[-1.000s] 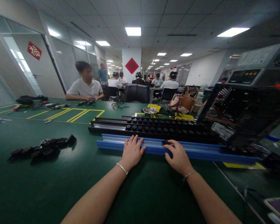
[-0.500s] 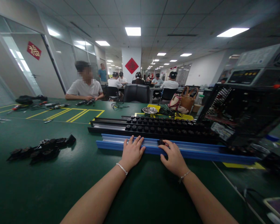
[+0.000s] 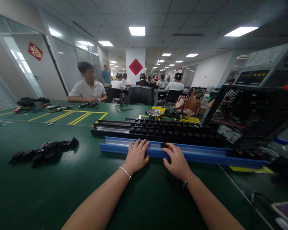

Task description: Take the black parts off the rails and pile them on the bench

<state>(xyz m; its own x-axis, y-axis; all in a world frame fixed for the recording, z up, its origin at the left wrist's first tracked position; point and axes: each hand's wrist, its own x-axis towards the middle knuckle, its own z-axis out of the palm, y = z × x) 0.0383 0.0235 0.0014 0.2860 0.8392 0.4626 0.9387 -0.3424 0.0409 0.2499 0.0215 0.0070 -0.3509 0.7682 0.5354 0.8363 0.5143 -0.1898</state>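
Left hand (image 3: 136, 157), fingers spread, is resting on a long blue trough (image 3: 206, 157); right hand (image 3: 179, 161), pinch unclear, is touching a small black block (image 3: 163, 145) inside it, past twelve o'clock; black troughs (image 3: 110, 134) beyond are holding round black pieces (image 3: 144, 131).

Lit panels (image 3: 137, 31) dot the grey ceiling (image 3: 156, 16).

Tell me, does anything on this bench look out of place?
The loose black parts at left: they lie jumbled on the green table, while black pieces sit in neat rows along the black rails. Nothing seems amiss at the blue rail.
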